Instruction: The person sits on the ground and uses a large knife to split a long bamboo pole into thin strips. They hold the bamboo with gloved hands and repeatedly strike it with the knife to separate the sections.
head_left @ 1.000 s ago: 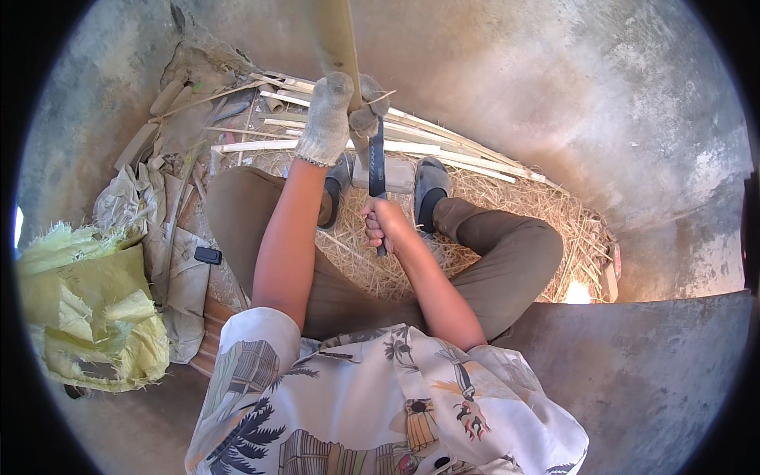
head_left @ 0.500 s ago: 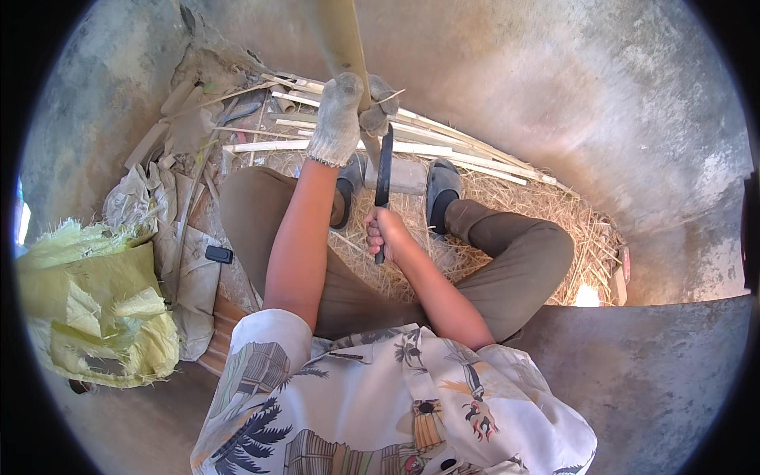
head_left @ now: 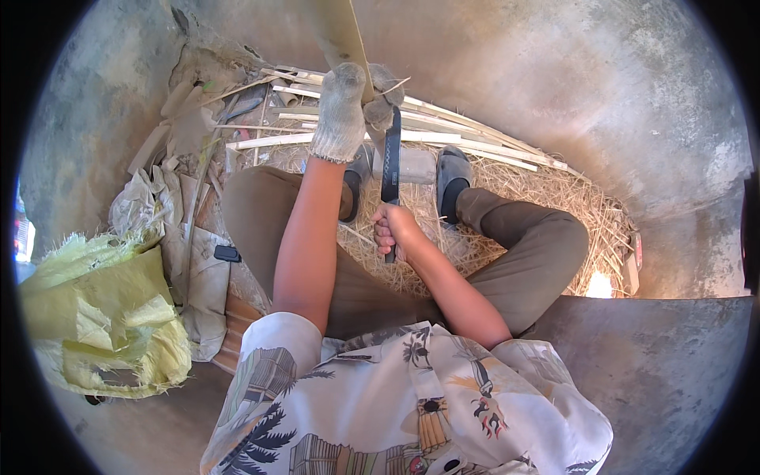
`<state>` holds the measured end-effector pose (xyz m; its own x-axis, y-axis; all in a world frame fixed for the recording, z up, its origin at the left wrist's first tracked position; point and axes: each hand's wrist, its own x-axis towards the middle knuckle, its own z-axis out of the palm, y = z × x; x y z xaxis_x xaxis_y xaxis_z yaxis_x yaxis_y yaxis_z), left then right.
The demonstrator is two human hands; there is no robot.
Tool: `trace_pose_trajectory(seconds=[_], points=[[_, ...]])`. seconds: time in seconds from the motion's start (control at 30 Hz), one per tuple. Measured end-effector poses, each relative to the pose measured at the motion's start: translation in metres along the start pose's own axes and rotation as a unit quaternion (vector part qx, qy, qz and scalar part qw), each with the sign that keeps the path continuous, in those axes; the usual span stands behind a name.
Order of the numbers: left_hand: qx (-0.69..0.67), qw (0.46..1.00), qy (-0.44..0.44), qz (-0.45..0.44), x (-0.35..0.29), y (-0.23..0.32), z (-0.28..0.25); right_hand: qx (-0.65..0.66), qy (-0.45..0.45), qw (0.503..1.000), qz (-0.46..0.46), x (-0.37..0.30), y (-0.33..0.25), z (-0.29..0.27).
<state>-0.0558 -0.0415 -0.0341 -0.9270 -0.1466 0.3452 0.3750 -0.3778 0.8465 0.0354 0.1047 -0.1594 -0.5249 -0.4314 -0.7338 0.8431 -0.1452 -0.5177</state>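
Between the bent knees (head_left: 566, 233), the bare right hand (head_left: 400, 229) is wrapped round a dark knife (head_left: 391, 166), which points away. Beyond it, the gloved left hand (head_left: 343, 103) clasps a long brownish bamboo piece (head_left: 341, 36) that runs out of view above; whether the two touch, I cannot tell. A pale block (head_left: 416, 166) lies between the shoes (head_left: 454, 176), near straw-like shavings (head_left: 546, 202); farther off, pale strips (head_left: 269, 142) lie before a curved wall (head_left: 514, 63).

Mottled grey wall (head_left: 507, 55) with brown stains, seeming to curve around the space; its upper left has a rough, damaged patch. Straw-covered floor (head_left: 554, 202) on the right, where a dazzling patch of light (head_left: 599, 285) glares near its edge.
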Motion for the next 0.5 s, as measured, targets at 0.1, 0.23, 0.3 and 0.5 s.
trace_pose_trajectory(seconds=[0.1, 0.23, 0.3, 0.5], points=[[0.000, 1.000, 0.002, -0.004, -0.003, 0.001, -0.002, 0.028, 0.007, 0.998, -0.047, -0.007, -0.001, 0.001], [-0.026, 0.999, -0.020, -0.016, -0.001, 0.009, 0.001, 0.103, 0.080, 0.945, -0.300, -0.008, 0.004, 0.005], [-0.016, 1.000, 0.001, -0.009, -0.001, 0.012, 0.007, 0.116, 0.137, 0.941, -0.287, 0.002, 0.015, 0.013], [-0.051, 0.998, -0.019, 0.016, 0.006, 0.007, -0.017, -0.013, 0.017, 0.999, 0.048, 0.014, 0.011, -0.008]])
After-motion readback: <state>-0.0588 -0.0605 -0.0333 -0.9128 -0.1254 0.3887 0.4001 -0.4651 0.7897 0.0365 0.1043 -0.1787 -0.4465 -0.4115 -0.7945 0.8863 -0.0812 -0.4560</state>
